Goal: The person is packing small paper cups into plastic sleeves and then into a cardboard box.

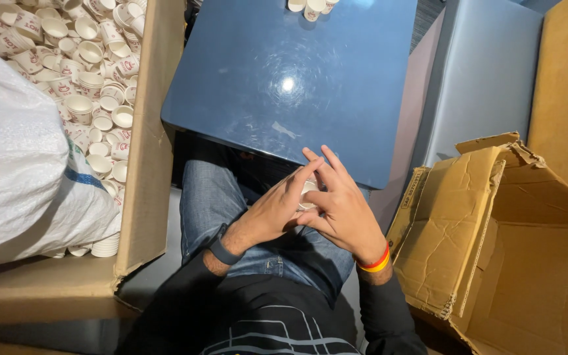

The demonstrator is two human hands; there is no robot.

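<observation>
- Your left hand (272, 212) and right hand (340, 207) meet over your lap, just at the near edge of the table (264, 79). Both are curled around a small white cup (307, 192), fingers closed on it from either side — only a sliver of it shows between them.
- The cup looks like thin paper: very light, soft in the wall, easy to crush. Judging by that, hold it by the rim or low on the base, where it is stiffest, and keep the pinch gentle.
- A dark band sits on your left wrist, a red and yellow one on your right.
- To your right, an open brown box (494, 230) with torn flaps stands just beside your knee.
- To your left, a white sack (21, 164) leans over a big carton (146, 151) heaped with loose cups (87, 72), some nested in short stacks.
- The blue table top is glossy — a cup may slide on it.
- At its far edge stand a few more cups (311, 6), well apart from your hands.
</observation>
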